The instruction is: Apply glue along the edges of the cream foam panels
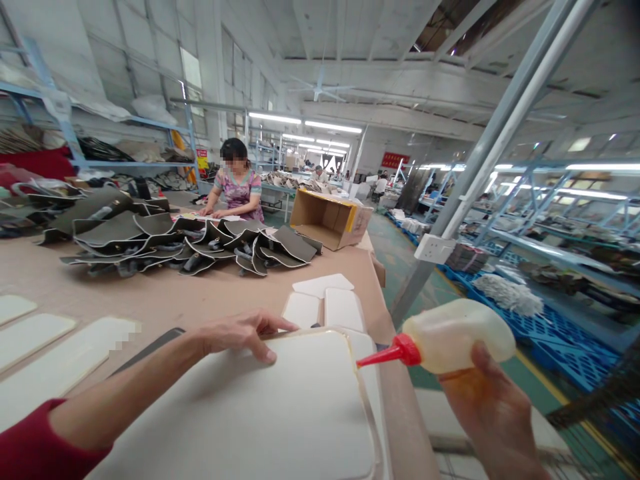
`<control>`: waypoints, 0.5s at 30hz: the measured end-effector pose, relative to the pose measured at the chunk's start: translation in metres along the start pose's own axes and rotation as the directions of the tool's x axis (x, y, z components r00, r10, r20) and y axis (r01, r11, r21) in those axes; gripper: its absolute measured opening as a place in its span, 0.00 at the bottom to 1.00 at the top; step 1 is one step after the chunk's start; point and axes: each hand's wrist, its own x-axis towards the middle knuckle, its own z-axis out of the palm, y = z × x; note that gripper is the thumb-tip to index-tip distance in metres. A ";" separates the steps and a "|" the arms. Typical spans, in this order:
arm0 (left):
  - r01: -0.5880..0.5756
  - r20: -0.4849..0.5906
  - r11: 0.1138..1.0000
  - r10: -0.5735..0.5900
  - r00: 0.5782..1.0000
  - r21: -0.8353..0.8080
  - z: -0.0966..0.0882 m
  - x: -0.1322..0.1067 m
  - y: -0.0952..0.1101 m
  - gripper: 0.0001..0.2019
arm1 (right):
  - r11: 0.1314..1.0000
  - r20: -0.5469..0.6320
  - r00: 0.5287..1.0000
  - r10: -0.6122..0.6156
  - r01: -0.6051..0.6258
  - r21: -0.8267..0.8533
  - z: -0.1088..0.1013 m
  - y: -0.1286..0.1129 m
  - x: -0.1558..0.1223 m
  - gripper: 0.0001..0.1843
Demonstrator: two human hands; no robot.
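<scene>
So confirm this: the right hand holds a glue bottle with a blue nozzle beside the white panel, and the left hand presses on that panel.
One detail is off. In the head view the nozzle on the glue bottle is red, not blue. The right hand does hold it beside the white panel, and the left hand presses on that panel.

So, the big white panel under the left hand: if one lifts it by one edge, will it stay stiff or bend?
The white panel lies flat with clean rounded corners, so it is probably fairly stiff. It looks thin, so likely light and able to flex a little. Its smooth face may slide on the table, which may be why the left hand presses it while the right hand holds the glue bottle.
</scene>
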 end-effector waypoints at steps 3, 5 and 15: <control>-0.009 -0.002 1.000 0.009 1.000 0.010 0.000 -0.003 -0.003 0.31 | 1.000 -0.003 1.000 0.021 -0.021 0.002 -0.004 0.009 0.001 0.28; -0.012 0.004 1.000 0.011 1.000 0.028 -0.001 -0.005 -0.004 0.30 | 1.000 -0.012 1.000 0.004 -0.004 0.001 -0.006 0.012 0.003 0.27; -0.005 0.032 0.998 0.003 0.999 0.069 -0.007 -0.007 0.000 0.29 | 0.997 -0.007 0.999 0.041 -0.041 -0.065 0.001 0.002 -0.001 0.40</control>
